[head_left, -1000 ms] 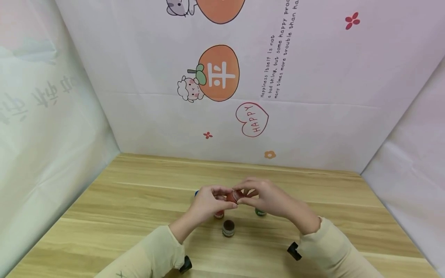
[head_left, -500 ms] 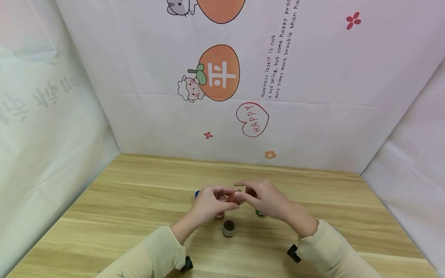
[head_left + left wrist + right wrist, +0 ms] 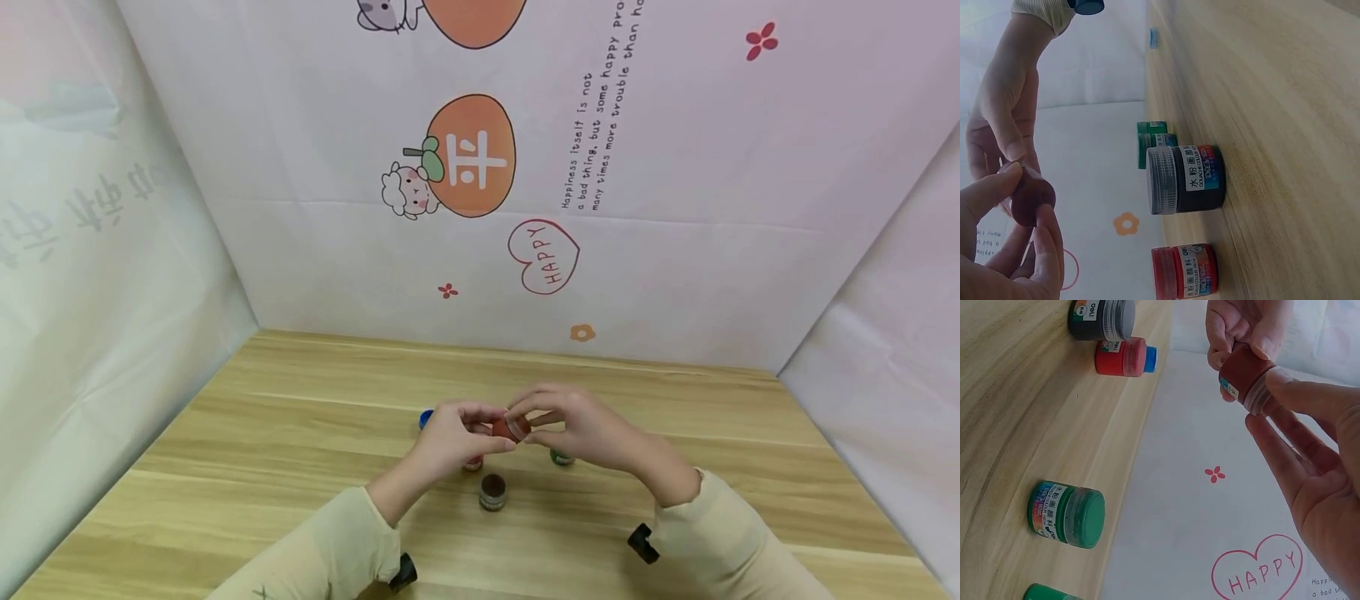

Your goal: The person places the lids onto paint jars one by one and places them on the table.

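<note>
Both hands hold one small red-brown paint jar [image 3: 511, 428] in the air above the wooden table [image 3: 300, 433]. My left hand [image 3: 480, 430] pinches its body between thumb and fingers [image 3: 997, 184]. My right hand [image 3: 536, 425] pinches the jar's ribbed end [image 3: 1259, 394] with thumb and fingertips [image 3: 1300, 394]. In the left wrist view the jar [image 3: 1032, 200] shows as a dark round shape between the fingers. Whether the ribbed end is a cap or a bare thread, I cannot tell.
Below the hands a dark brown jar [image 3: 492, 492] stands on the table, with a red jar [image 3: 472, 463], a green jar [image 3: 561, 457] and a blue-capped one [image 3: 425, 418] partly hidden behind them. White printed cloth walls [image 3: 675, 275] close the table's back and sides.
The right wrist and forearm have shifted slightly to the right while its fingers stay on the jar's end. The left hand and the jars on the table have not moved.
</note>
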A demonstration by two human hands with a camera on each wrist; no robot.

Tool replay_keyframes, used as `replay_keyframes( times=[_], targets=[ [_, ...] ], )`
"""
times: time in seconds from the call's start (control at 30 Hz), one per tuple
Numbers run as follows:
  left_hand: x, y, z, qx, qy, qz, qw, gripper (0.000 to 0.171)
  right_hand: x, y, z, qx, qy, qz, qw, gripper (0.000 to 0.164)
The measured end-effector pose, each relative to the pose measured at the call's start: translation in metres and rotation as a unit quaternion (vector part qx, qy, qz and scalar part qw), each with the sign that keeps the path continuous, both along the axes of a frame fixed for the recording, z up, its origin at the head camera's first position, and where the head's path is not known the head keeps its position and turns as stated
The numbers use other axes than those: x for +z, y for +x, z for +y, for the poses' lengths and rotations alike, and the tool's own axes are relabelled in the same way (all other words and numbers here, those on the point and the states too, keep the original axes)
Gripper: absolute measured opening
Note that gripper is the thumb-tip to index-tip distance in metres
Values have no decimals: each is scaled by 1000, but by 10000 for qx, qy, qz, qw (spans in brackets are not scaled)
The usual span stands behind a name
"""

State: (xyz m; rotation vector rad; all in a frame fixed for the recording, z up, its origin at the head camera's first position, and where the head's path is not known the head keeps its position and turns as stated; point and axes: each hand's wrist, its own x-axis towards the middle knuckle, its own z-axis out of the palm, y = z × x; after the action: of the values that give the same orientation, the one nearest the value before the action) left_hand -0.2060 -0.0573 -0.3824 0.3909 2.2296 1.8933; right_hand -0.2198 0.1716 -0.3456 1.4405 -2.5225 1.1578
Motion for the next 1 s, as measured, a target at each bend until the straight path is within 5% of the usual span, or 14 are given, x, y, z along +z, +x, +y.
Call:
replay_keyframes(
  times=[0.17,0.47,0.73,1.0],
  targets=[
    [2,3,1,23,10,-1,10000,37,2,2,-1,-354,172,-105,9992,27],
    [2,6,5,-189,97,-20,9998,31,-1,3,-6,-824,527,486,9940,23],
    [0,5,3,-216,197,-301,9991,37,-6,4,4,-303,-39,6,9995,39],
    [0,5,3,-277,86,-179,9994,36,-8,2,9,165,-220,-282,9992,40]
  ],
)
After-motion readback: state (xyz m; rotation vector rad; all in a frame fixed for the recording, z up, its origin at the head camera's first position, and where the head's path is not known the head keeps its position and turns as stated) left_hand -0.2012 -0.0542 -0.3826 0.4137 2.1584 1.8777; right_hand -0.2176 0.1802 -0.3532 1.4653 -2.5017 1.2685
